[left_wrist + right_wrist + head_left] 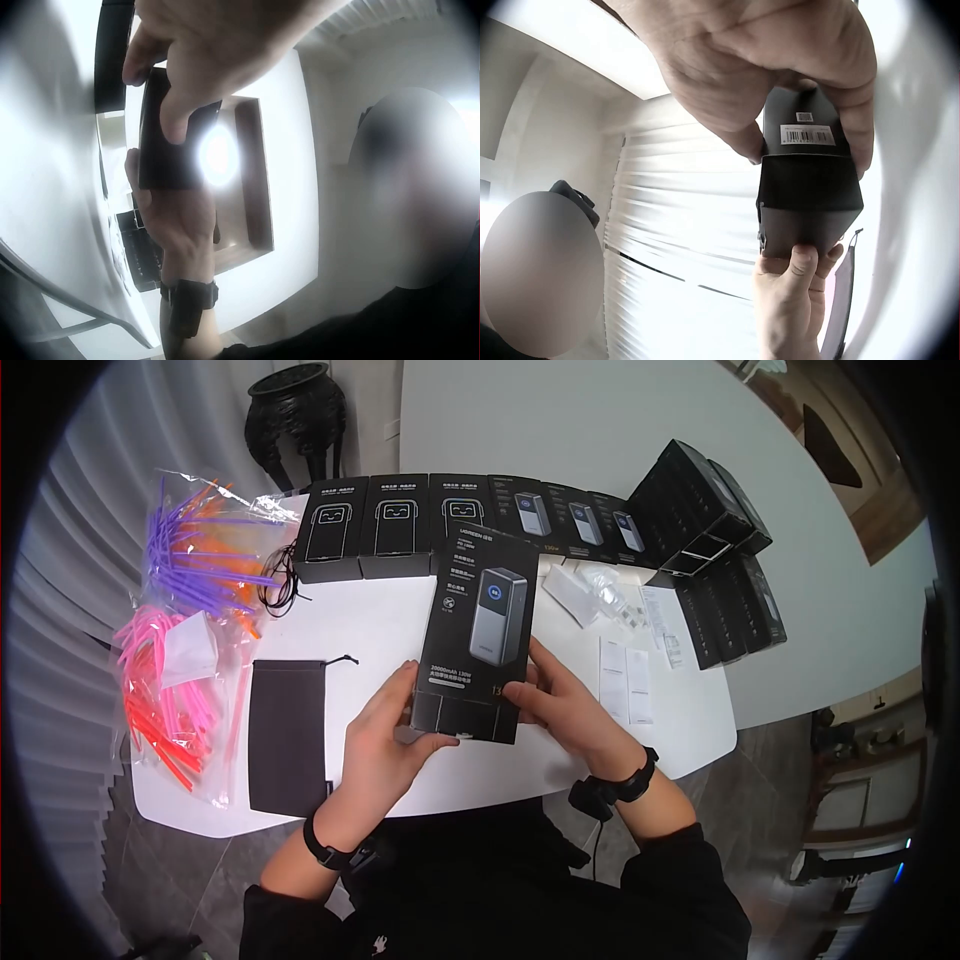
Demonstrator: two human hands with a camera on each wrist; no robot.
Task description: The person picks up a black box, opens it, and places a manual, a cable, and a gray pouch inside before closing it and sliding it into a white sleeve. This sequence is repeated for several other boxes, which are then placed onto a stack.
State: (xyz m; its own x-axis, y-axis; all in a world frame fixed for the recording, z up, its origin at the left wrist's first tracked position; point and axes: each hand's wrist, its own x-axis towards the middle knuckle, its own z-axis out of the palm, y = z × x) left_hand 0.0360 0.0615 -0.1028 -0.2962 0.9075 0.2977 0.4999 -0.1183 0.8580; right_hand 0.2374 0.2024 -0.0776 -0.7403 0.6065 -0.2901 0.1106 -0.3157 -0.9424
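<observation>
Both my hands hold a black power bank box (478, 625) tilted up over the white table (300, 620). Its front carries a picture of a grey power bank and white print. My left hand (383, 732) grips the lower left side, thumb at the bottom edge. On the right side, my right hand (563, 705) grips with its thumb across the front face. A white barcode label (807, 135) shows on another side of the box in the right wrist view. Left of my hands, a dark drawstring pouch (288, 735) lies flat on the table.
Several similar black boxes (397, 525) stand in a row at the back, with more boxes (690, 510) stacked at the right. Clear bags of purple and orange sticks (195, 555) and pink and red sticks (165, 680) lie left, near a black cable (283, 582). Paper slips (626, 682) and small plastic bags (608, 595) lie right.
</observation>
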